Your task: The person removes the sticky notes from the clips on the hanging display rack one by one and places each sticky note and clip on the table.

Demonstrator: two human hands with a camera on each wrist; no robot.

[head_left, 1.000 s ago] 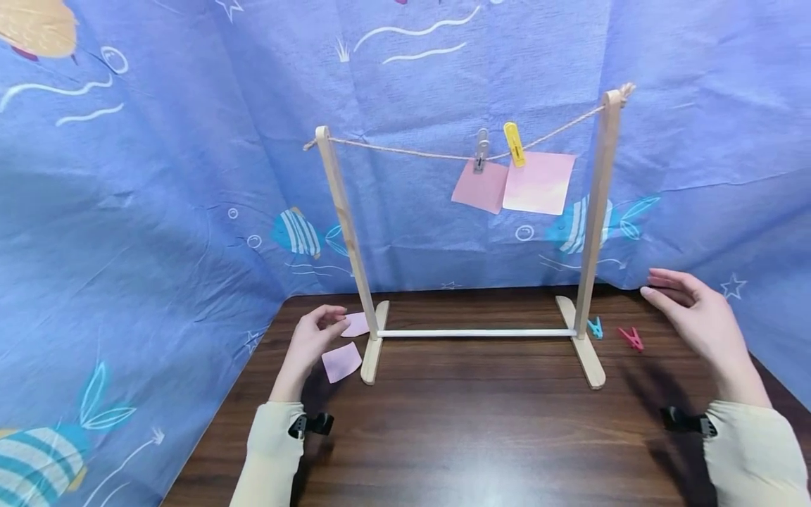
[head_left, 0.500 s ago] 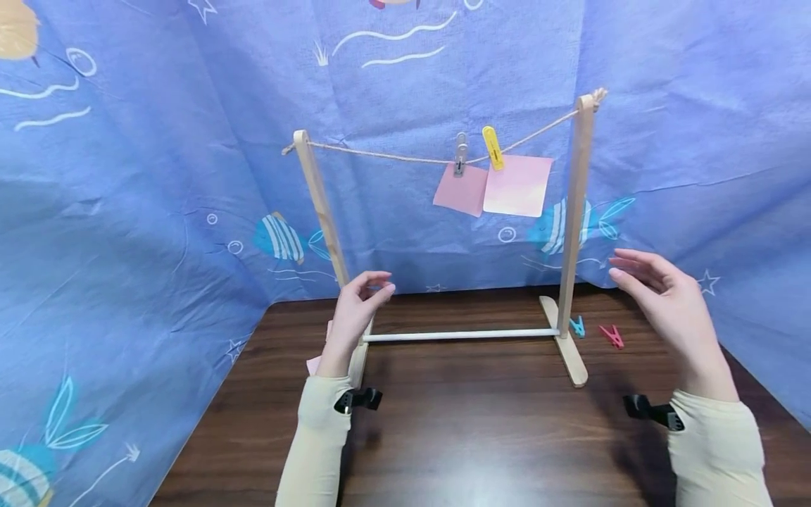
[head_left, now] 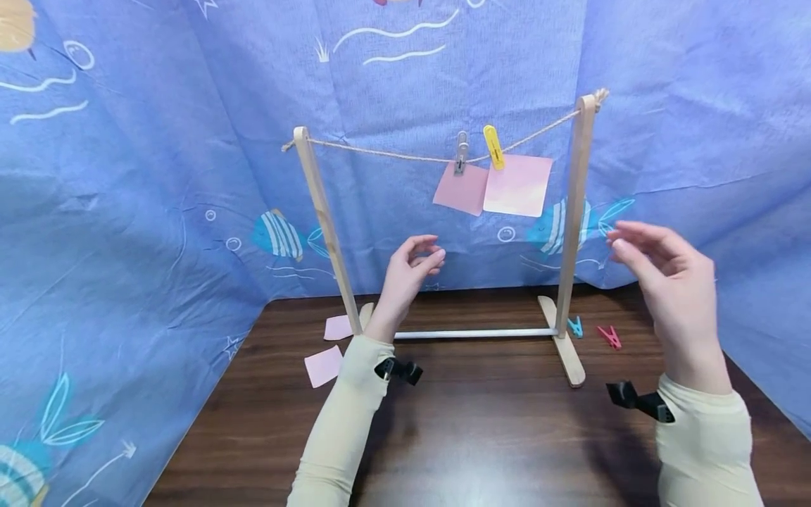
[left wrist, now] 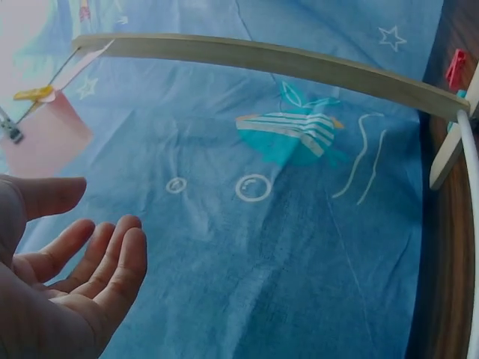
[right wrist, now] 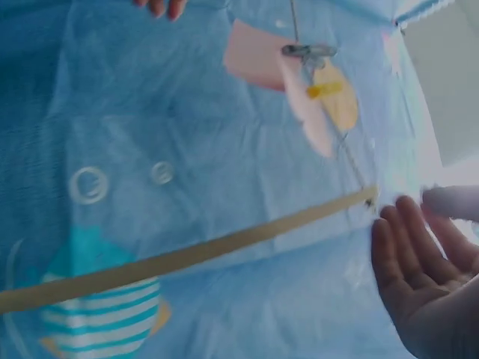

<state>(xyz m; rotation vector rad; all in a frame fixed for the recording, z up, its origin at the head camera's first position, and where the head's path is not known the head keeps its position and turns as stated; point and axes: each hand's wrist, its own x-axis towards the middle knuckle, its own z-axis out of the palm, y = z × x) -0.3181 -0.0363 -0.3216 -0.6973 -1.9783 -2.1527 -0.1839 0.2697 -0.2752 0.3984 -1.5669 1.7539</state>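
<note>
My left hand (head_left: 405, 282) hovers in front of the wooden stand's lower left part, fingers loosely bent and holding nothing. To the right of the stand's right post (head_left: 575, 218), my right hand (head_left: 678, 289) is raised, its thumb and fingers apart with nothing between them. A string (head_left: 380, 151) runs between the two post tops. From it hang a darker pink paper (head_left: 461, 189) under a grey clothespin (head_left: 460, 156) and a lighter pink paper (head_left: 518, 186) under a yellow clothespin (head_left: 493, 146). The left wrist view shows the lighter paper beyond my left thumb.
Two pink paper squares lie on the table by the stand's left foot, one further back (head_left: 338, 327) and one nearer (head_left: 323, 366). A blue clothespin (head_left: 575, 327) and a red clothespin (head_left: 610, 336) lie right of the right foot. A white rod (head_left: 472, 334) joins the feet.
My left hand has moved right and up, away from beside the loose papers. My right hand has risen a little. The view has turned slightly; the hanging papers and clothespins stay on the string.
</note>
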